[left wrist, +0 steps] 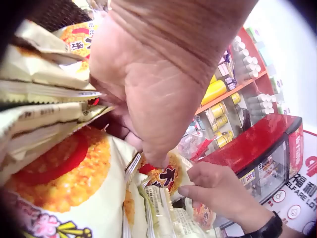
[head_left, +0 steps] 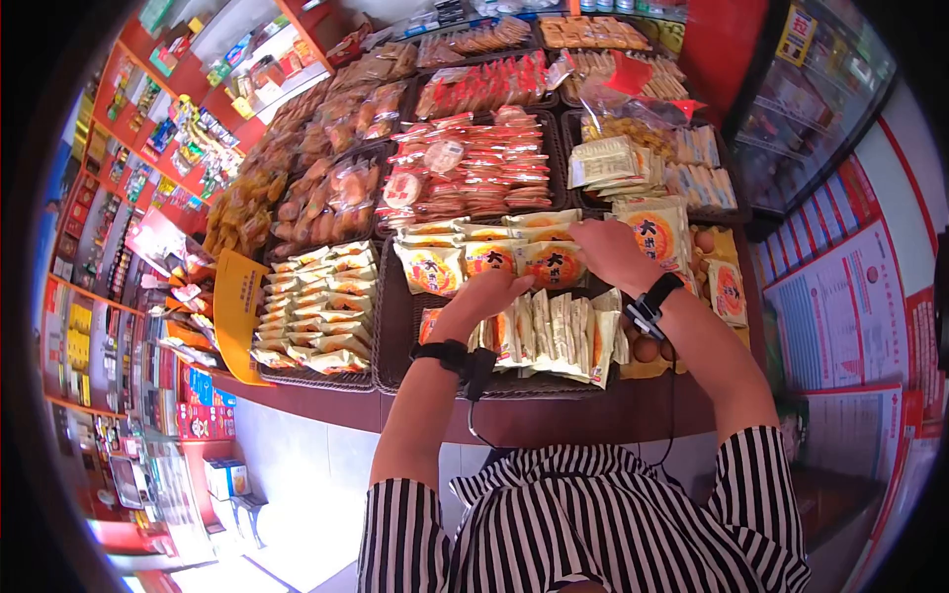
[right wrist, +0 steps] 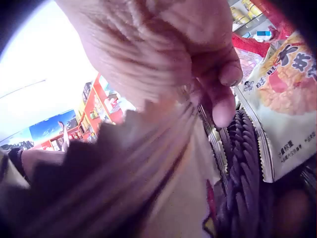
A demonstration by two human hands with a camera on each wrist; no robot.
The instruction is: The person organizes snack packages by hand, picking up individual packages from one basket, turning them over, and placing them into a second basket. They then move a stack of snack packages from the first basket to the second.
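Yellow-and-white cracker packets point(head_left: 549, 265) lie in the front middle basket point(head_left: 465, 388), with more standing on edge in front of them. Low over these packets, my left hand point(head_left: 486, 299) has its thumb extended to the right; in the left wrist view the left hand point(left wrist: 153, 94) curls its fingers at the packet edges, partly hidden. My right hand point(head_left: 621, 259) is at the right end of the upper row. In the right wrist view the right hand point(right wrist: 163, 54) pinches the crimped end of a packet point(right wrist: 183, 163), beside the dark woven basket rim point(right wrist: 242, 168).
Another basket of cracker packets point(head_left: 321, 306) stands at left, beside a yellow card point(head_left: 237, 311). Red-wrapped packets point(head_left: 474, 168) fill the basket behind. Large cracker packets point(head_left: 652, 229) and eggs point(head_left: 647, 350) are at right. A glass-door cabinet point(head_left: 811, 109) stands beyond.
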